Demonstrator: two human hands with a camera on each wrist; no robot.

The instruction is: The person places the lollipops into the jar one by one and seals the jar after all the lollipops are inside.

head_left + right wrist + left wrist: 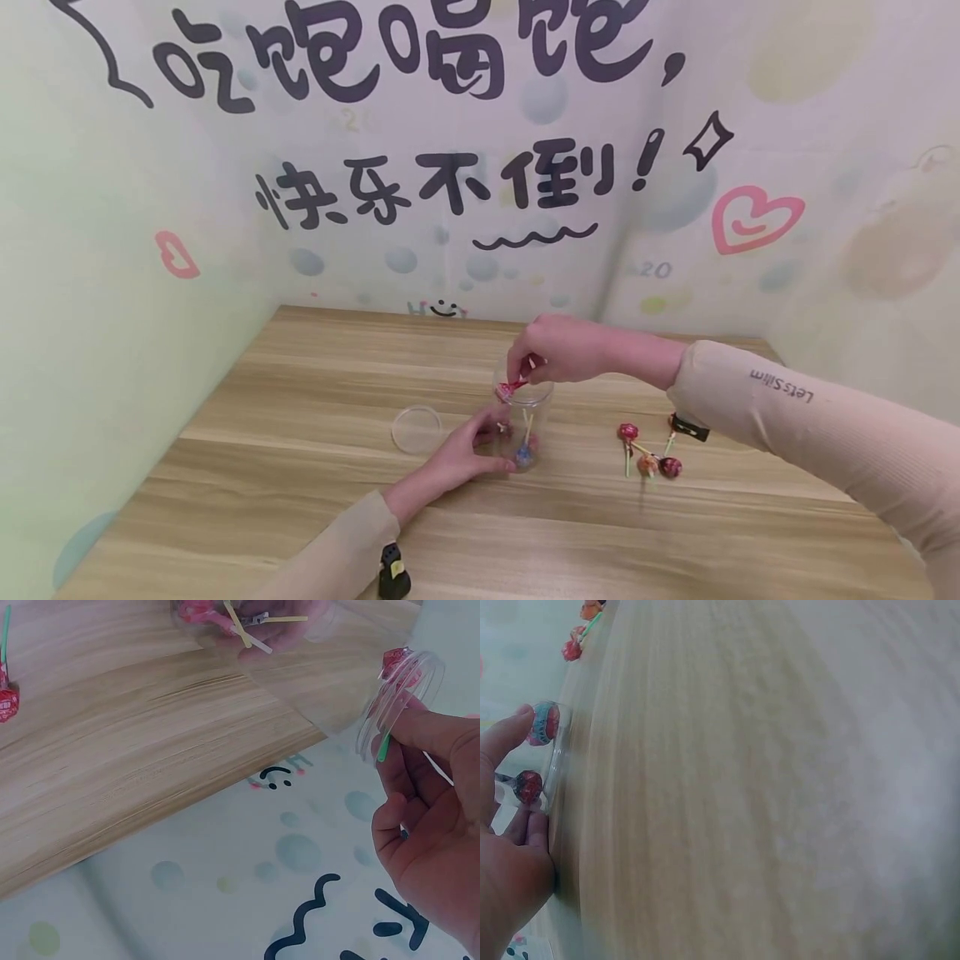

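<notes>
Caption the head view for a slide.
Left fingers hold a clear jar; right fingers pinch a lollipop at its rim.

A wood-grain table (300, 375) stands before a lettered backdrop (487, 125), apparently cloth.

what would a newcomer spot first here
Probably the big dark lettering on the wall behind the table. Next, the clear jar on the table, the left hand around its base and the right hand pinching a red lollipop at its mouth. Then the loose lollipops lying to the right.
</notes>
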